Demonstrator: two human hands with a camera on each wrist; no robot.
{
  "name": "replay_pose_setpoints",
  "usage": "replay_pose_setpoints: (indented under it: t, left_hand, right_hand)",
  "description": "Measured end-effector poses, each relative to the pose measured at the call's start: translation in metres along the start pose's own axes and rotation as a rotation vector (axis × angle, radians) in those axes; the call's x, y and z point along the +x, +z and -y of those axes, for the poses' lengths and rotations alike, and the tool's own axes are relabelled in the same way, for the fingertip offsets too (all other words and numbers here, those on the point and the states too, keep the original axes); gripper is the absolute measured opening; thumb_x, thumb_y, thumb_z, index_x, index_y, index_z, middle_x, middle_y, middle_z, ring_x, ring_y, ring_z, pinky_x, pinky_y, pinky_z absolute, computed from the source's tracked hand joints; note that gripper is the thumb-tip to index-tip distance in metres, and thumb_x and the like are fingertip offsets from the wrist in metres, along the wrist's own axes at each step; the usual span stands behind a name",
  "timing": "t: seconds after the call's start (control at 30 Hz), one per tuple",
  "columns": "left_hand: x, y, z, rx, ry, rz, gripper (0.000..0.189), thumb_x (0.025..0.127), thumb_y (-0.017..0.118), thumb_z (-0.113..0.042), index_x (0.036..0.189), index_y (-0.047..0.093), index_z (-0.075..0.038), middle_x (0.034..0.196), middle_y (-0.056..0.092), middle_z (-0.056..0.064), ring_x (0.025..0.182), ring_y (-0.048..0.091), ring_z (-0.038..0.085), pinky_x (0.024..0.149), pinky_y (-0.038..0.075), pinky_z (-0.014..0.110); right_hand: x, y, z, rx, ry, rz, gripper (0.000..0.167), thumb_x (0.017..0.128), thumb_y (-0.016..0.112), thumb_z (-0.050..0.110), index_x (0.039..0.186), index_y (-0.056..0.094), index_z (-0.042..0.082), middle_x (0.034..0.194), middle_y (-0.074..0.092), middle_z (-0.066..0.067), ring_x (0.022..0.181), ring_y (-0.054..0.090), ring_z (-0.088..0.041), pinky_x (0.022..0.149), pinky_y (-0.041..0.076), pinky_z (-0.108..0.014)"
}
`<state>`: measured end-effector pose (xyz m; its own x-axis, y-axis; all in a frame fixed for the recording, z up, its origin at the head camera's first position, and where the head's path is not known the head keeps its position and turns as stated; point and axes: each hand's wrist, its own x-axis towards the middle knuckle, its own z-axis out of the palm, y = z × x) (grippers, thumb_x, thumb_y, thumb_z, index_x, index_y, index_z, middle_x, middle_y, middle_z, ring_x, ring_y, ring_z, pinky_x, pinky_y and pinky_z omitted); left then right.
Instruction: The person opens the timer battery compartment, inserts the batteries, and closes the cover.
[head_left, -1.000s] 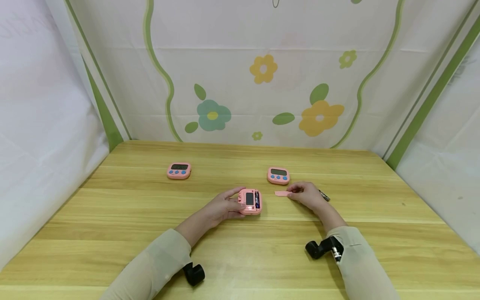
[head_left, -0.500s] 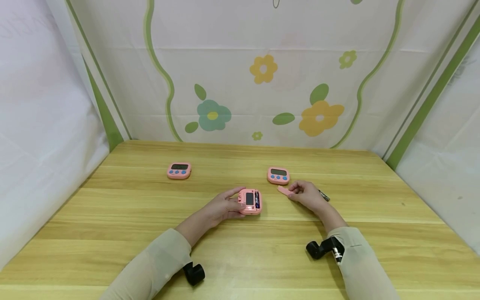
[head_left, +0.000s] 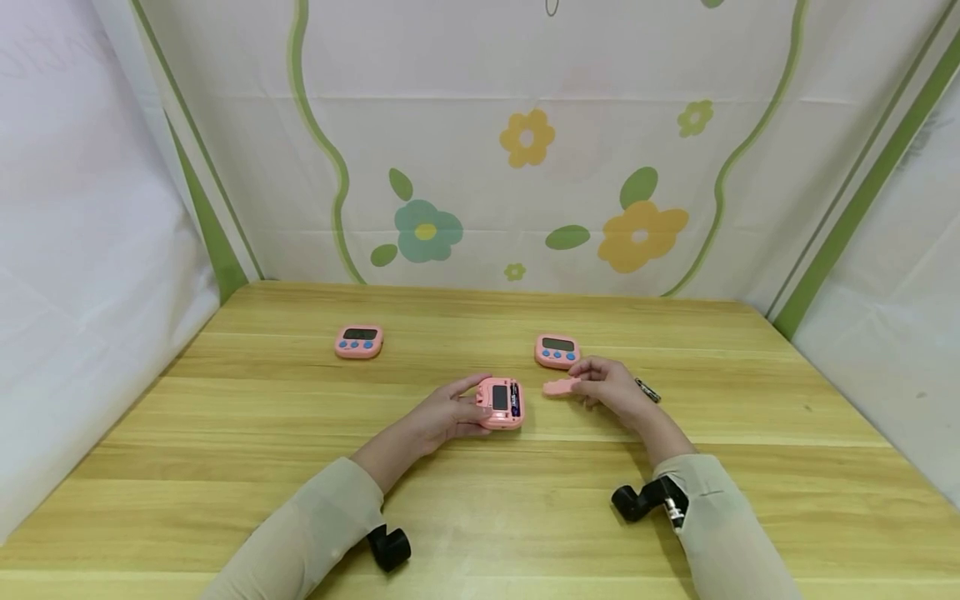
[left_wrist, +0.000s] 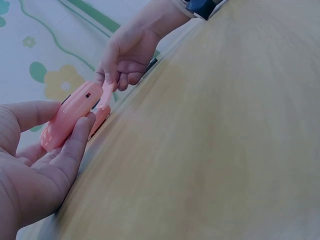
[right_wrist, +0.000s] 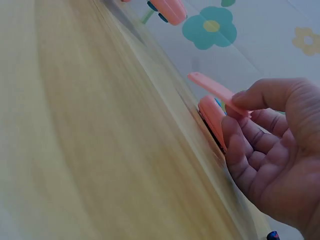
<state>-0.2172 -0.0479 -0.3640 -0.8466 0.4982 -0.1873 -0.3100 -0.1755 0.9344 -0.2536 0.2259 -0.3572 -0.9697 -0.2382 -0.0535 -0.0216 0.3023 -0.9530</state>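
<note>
My left hand point(head_left: 442, 419) grips a pink digital timer point(head_left: 489, 417) by its left side, back facing up. A battery point(head_left: 515, 399) lies in the uncovered slot along the timer's right side. In the left wrist view the timer point(left_wrist: 65, 120) is held on edge between thumb and fingers. To its right, my right hand point(head_left: 617, 392) pinches a thin pink battery cover point(head_left: 558, 387) between thumb and forefinger. The right wrist view shows that cover point(right_wrist: 212, 87) lifted off the table, its far end pointing away from the hand.
Another pink timer point(head_left: 557, 352) with blue buttons lies just behind the right hand. A further one point(head_left: 358, 342) lies at the back left. A loose dark battery point(head_left: 647, 390) rests right of the right hand. White curtains enclose the wooden table point(head_left: 480, 517).
My right hand has picked the battery cover up from the table and turned it, with its free end now pointing left toward the held timer. The left hand stays where it was.
</note>
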Motion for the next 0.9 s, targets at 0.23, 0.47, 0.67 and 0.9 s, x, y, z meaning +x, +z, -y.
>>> replay_pose_setpoints:
  t: [0.23,0.47,0.67,0.9]
  left_hand:
    - [0.001,0.000,0.002,0.000,0.004,-0.003,0.064,0.078,0.057,0.004,0.135,0.029,-0.009,0.105,0.053,0.022,0.078,0.059,0.022,0.073,0.049,0.034]
    - [0.002,0.000,0.002,0.002,-0.004,-0.017,0.064,0.078,0.057,0.005,0.134,0.031,-0.009,0.104,0.053,0.021,0.077,0.059,0.022,0.072,0.049,0.034]
    - [0.002,0.000,0.003,0.001,-0.005,-0.016,0.064,0.078,0.056,0.005,0.134,0.030,-0.009,0.105,0.052,0.021,0.077,0.058,0.022,0.072,0.049,0.034]
    - [0.003,-0.001,0.003,0.001,-0.002,-0.003,0.064,0.079,0.056,0.004,0.135,0.029,-0.009,0.104,0.053,0.021,0.077,0.059,0.022,0.072,0.049,0.034]
  right_hand:
    - [-0.001,0.007,0.004,0.186,0.019,0.061,0.035,0.080,0.056,-0.002,0.106,0.040,-0.017,0.083,0.054,-0.014,0.071,0.058,-0.020,0.063,0.051,-0.029]
    - [-0.004,0.014,0.009,0.302,0.013,0.114,0.022,0.079,0.055,-0.005,0.094,0.040,-0.010,0.081,0.053,-0.016,0.070,0.059,-0.023,0.070,0.050,-0.037]
    - [-0.005,0.017,0.010,0.332,-0.008,0.130,0.014,0.079,0.052,-0.006,0.089,0.043,-0.004,0.077,0.055,-0.011,0.067,0.060,-0.021,0.065,0.051,-0.034]
    - [-0.005,0.019,0.011,0.333,0.023,0.098,0.014,0.079,0.055,-0.003,0.091,0.048,-0.003,0.079,0.055,-0.008,0.064,0.057,-0.017,0.061,0.052,-0.030]
